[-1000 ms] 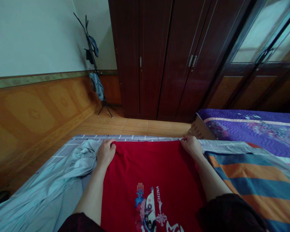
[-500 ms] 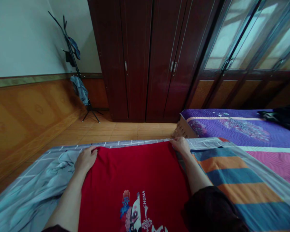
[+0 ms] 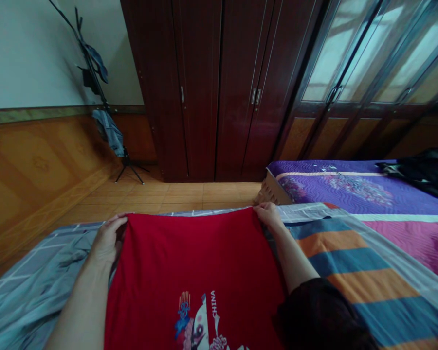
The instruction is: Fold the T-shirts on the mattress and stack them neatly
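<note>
red cloth [image 3: 197, 262] stretched between both hands, far corners pinched in each grip [image 3: 121, 224]

Counts show — hands [image 3: 107, 240] [image 3: 269, 217]: 2 | red cloth [image 3: 197, 253]: 1 | striped cloth [image 3: 354, 262]: 1 | coat rack [image 3: 100, 86]: 1 | wardrobe handles [image 3: 182, 94] [image 3: 253, 96] [image 3: 259, 96]: 3 | purple bedspread [image 3: 314, 181]: 1

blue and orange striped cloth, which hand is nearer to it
Right. The right hand holds the red garment at the corner beside the striped cloth; the left hand holds its left corner, farther away.

A single head-worn view, facing forward and down (wardrobe [image 3: 219, 92] beyond), close above the hands [image 3: 188, 224].
</note>
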Demonstrator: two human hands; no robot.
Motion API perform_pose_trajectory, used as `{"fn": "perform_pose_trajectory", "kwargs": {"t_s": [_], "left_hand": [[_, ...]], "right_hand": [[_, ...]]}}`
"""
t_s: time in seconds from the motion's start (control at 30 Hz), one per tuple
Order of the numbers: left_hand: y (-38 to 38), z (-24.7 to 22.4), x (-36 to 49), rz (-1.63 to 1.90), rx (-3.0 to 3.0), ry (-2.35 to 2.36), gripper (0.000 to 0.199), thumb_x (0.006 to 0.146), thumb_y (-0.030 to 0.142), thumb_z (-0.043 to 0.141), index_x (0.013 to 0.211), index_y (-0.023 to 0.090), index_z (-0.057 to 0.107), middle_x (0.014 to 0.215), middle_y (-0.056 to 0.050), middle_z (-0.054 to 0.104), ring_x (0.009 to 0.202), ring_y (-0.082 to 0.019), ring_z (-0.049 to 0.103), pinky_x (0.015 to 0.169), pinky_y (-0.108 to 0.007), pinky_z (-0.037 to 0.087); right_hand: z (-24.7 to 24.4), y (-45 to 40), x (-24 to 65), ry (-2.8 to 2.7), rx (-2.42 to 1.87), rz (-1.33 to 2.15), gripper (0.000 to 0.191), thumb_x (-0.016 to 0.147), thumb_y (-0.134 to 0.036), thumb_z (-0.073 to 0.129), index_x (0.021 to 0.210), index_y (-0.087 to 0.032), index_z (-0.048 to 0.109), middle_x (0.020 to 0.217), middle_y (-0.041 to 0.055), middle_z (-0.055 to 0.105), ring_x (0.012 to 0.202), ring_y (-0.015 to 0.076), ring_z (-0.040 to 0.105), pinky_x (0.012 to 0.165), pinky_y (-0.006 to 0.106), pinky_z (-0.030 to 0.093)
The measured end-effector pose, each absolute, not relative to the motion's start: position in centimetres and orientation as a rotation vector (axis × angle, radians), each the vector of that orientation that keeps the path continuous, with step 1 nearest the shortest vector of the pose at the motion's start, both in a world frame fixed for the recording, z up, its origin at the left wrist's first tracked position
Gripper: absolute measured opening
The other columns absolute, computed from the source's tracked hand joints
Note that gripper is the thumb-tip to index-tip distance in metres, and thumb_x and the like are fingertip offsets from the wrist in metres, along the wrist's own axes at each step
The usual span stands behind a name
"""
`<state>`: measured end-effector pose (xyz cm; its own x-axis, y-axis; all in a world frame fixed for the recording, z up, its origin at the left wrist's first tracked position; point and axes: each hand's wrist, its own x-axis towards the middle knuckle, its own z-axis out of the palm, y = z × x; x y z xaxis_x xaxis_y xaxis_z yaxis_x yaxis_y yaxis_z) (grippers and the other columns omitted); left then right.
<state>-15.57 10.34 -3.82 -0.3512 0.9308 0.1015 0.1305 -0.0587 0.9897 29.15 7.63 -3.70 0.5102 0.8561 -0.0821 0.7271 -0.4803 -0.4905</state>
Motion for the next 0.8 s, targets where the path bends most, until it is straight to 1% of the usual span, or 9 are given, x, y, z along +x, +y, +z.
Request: {"fn": "perform_pose_trajectory", "kwargs": {"t_s": [0.1, 0.23, 0.33, 0.4, 0.47, 0.57, 0.63, 0.67, 0.8], "left_hand": [[10.5, -4.1, -15.7, 1.406, 1.327, 1.595, 0.025, 0.06, 0.038, 0.051, 0.075, 0.022, 0.063, 0.066, 0.002, 0.066, 0.067, -0.019, 0.063, 0.061, -0.026, 0.05], [10.7, -4.5, -14.8, 0.962, 1.892, 1.997, 0.022, 0.068, 0.031, 0.045, 0.075, 0.024, 0.064, 0.076, -0.002, 0.069, 0.079, -0.022, 0.064, 0.071, -0.028, 0.048], [10.8, -4.5, -14.4, 0.812, 1.994, 2.043, 0.02, 0.068, 0.026, 0.044, 0.072, 0.024, 0.064, 0.081, -0.003, 0.071, 0.084, -0.023, 0.064, 0.075, -0.029, 0.048], [10.9, -4.5, -14.7, 0.786, 1.992, 2.058, 0.019, 0.068, 0.026, 0.045, 0.072, 0.023, 0.064, 0.084, -0.004, 0.071, 0.087, -0.024, 0.064, 0.078, -0.03, 0.047], [11.0, -4.4, -15.2, 0.741, 1.987, 2.071, 0.019, 0.069, 0.029, 0.048, 0.074, 0.022, 0.064, 0.085, -0.006, 0.071, 0.088, -0.025, 0.064, 0.077, -0.031, 0.047], [11.0, -4.2, -15.7, 0.657, 1.993, 2.028, 0.027, 0.072, 0.041, 0.053, 0.082, 0.02, 0.066, 0.086, -0.007, 0.071, 0.085, -0.024, 0.065, 0.073, -0.029, 0.048], [10.9, -4.2, -15.8, 0.583, 2.015, 2.014, 0.032, 0.073, 0.047, 0.054, 0.084, 0.02, 0.066, 0.086, -0.006, 0.071, 0.083, -0.023, 0.065, 0.071, -0.028, 0.047], [10.9, -4.1, -15.8, 0.545, 2.023, 2.036, 0.031, 0.075, 0.047, 0.053, 0.084, 0.02, 0.065, 0.086, -0.006, 0.071, 0.083, -0.023, 0.065, 0.071, -0.027, 0.047], [10.6, -4.1, -15.7, 0.498, 1.995, 2.236, 0.027, 0.082, 0.037, 0.043, 0.085, 0.021, 0.064, 0.09, -0.008, 0.07, 0.088, -0.026, 0.064, 0.07, -0.03, 0.046]], "right_hand": [[-3.1, 7.3, 28.5, -1.263, -2.393, 0.382, 0.028, 0.09, -0.041, 0.052, 0.092, -0.016, 0.064, 0.092, 0.0054, 0.066, 0.085, 0.0173, 0.063, 0.074, 0.033, 0.05], [-2.5, 6.8, 27.6, -1.232, -2.426, 0.315, 0.026, 0.086, -0.033, 0.048, 0.09, -0.018, 0.069, 0.097, 0.0133, 0.068, 0.096, 0.0263, 0.063, 0.074, 0.033, 0.046], [-2.3, 6.7, 27.3, -1.27, -2.407, 0.333, 0.026, 0.082, -0.033, 0.051, 0.089, -0.018, 0.071, 0.098, 0.0138, 0.068, 0.098, 0.0287, 0.062, 0.074, 0.032, 0.045], [-2.2, 6.8, 27.5, -1.304, -2.374, 0.373, 0.024, 0.079, -0.033, 0.054, 0.087, -0.018, 0.071, 0.093, 0.012, 0.069, 0.095, 0.0274, 0.063, 0.072, 0.031, 0.044], [-2.2, 6.9, 27.8, -1.335, -2.328, 0.433, 0.019, 0.077, -0.031, 0.058, 0.082, -0.018, 0.071, 0.081, 0.0083, 0.069, 0.087, 0.0238, 0.064, 0.069, 0.027, 0.044], [-2.2, 6.9, 28.2, -1.349, -2.255, 0.551, 0.018, 0.079, -0.031, 0.061, 0.074, -0.015, 0.068, 0.064, 0.0025, 0.064, 0.07, 0.016, 0.063, 0.061, 0.023, 0.043], [-2.2, 6.8, 28.3, -1.322, -2.224, 0.637, 0.025, 0.086, -0.036, 0.058, 0.076, -0.013, 0.065, 0.062, -0.0008, 0.06, 0.059, 0.0112, 0.058, 0.056, 0.023, 0.044], [-2.2, 6.8, 28.2, -1.303, -2.213, 0.677, 0.028, 0.089, -0.038, 0.055, 0.079, -0.013, 0.063, 0.063, -0.0021, 0.059, 0.055, 0.0093, 0.056, 0.053, 0.022, 0.045], [-2.0, 6.4, 27.8, -1.258, -2.188, 0.785, 0.032, 0.092, -0.041, 0.051, 0.081, -0.013, 0.06, 0.062, -0.0049, 0.056, 0.047, 0.006, 0.05, 0.047, 0.02, 0.044]]}}
